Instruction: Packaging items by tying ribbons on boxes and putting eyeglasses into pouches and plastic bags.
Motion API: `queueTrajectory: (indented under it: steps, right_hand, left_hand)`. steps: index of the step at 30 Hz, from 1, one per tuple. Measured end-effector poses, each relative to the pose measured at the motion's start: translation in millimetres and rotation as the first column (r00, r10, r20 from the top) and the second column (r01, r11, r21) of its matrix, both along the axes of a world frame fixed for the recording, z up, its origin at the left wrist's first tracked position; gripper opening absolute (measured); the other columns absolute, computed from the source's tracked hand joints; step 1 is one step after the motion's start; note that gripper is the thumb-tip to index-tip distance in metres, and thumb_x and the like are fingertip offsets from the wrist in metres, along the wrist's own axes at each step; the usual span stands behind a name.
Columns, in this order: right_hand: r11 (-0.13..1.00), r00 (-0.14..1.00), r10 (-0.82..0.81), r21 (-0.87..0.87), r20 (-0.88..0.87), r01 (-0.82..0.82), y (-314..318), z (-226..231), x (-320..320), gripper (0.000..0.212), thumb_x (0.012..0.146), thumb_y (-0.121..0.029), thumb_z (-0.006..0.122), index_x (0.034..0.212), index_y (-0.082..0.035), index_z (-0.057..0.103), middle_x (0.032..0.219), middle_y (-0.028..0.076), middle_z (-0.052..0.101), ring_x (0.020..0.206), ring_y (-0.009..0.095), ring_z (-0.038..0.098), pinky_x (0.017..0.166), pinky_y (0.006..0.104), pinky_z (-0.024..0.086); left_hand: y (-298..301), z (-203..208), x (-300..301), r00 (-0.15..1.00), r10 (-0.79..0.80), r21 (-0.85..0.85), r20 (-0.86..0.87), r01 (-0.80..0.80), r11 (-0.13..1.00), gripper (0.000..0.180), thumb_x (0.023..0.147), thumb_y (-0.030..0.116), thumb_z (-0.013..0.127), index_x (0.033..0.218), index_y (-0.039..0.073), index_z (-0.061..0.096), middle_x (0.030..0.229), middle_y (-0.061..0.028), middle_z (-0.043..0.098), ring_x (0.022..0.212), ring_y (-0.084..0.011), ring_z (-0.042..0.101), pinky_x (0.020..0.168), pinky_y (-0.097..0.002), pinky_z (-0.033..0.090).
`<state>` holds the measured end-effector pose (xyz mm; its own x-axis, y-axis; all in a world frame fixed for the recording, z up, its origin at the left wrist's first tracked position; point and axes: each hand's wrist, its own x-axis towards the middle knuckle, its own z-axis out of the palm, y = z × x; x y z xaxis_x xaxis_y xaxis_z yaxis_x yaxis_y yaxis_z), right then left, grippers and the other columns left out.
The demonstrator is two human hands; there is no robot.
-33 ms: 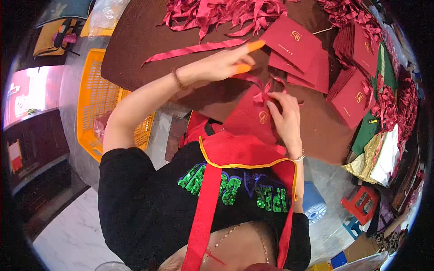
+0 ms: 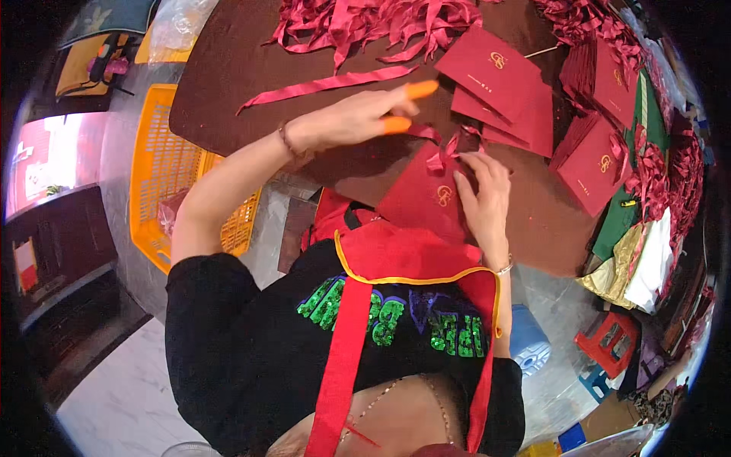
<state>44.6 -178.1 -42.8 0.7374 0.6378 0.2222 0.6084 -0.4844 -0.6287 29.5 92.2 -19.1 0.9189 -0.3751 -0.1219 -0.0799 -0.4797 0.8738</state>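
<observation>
A flat dark red gift bag (image 2: 419,190) with a gold emblem leans at the table edge in front of me. A ribbon bow (image 2: 442,158) of the same red sits at its top. My right hand (image 2: 487,190) grips the bag's right edge beside the bow, thumb on the front. My left hand (image 2: 358,118) hovers to the upper left, with orange covers on the index finger and thumb. Those two fingers are stretched apart, the others curled. One ribbon tail (image 2: 425,132) ends close to the left thumb; no grip on it shows.
Stacked dark red bags (image 2: 487,72) lie ahead right, with more stacks (image 2: 594,164) farther right. A heap of red ribbons (image 2: 365,27) covers the far table (image 2: 221,91), and one loose ribbon (image 2: 327,85) lies nearer. An orange basket (image 2: 145,175) stands left; a red stool (image 2: 609,343) stands right.
My left hand has drawn slightly left and down, away from the bow, and the ribbon tail shows beyond its thumb. My right hand has shifted slightly right along the bag.
</observation>
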Motion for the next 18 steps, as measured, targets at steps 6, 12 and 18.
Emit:
queueTrajectory:
  steps: [6, 12, 18]
  right_hand:
    - [0.935, 0.956, -0.230, -0.230, 0.181, 0.269, -25.7, -3.5, -19.0, 0.030, 0.079, -0.018, 0.064, 0.108, -0.013, 0.060, 0.114, 0.009, 0.051, 0.102, 0.028, 0.048, 0.085, 0.0382, 0.039]
    - [0.947, 0.960, -0.281, -0.163, 0.002, 0.278, -28.0, 0.3, -33.7, 0.034, 0.079, -0.019, 0.065, 0.112, -0.012, 0.059, 0.114, 0.010, 0.050, 0.100, 0.028, 0.051, 0.084, 0.0347, 0.043]
    - [0.948, 0.975, -0.215, -0.252, -0.062, 0.193, -24.4, 6.6, -28.1, 0.033, 0.080, -0.019, 0.063, 0.111, -0.013, 0.060, 0.113, 0.010, 0.048, 0.091, 0.026, 0.053, 0.078, 0.0343, 0.046]
  left_hand:
    - [19.5, -33.3, -57.1, 0.912, -0.067, 0.589, 0.404, -0.204, 0.782, 0.035, 0.079, 0.021, 0.061, 0.112, 0.011, 0.053, 0.108, -0.0079, 0.053, 0.105, -0.0277, 0.047, 0.086, -0.0389, 0.037]
    - [35.5, -12.4, -92.2, 0.901, 0.396, 0.116, 0.177, -0.418, 0.901, 0.009, 0.085, 0.003, 0.051, 0.092, 0.004, 0.058, 0.072, -0.0040, 0.053, 0.070, -0.0161, 0.056, 0.062, -0.0278, 0.043]
    - [52.3, 37.2, -112.0, 0.769, 0.370, -0.453, -0.521, -0.616, 0.644, 0.040, 0.081, 0.004, 0.061, 0.118, 0.006, 0.047, 0.068, -0.0014, 0.053, 0.056, -0.0086, 0.050, 0.050, -0.0223, 0.038]
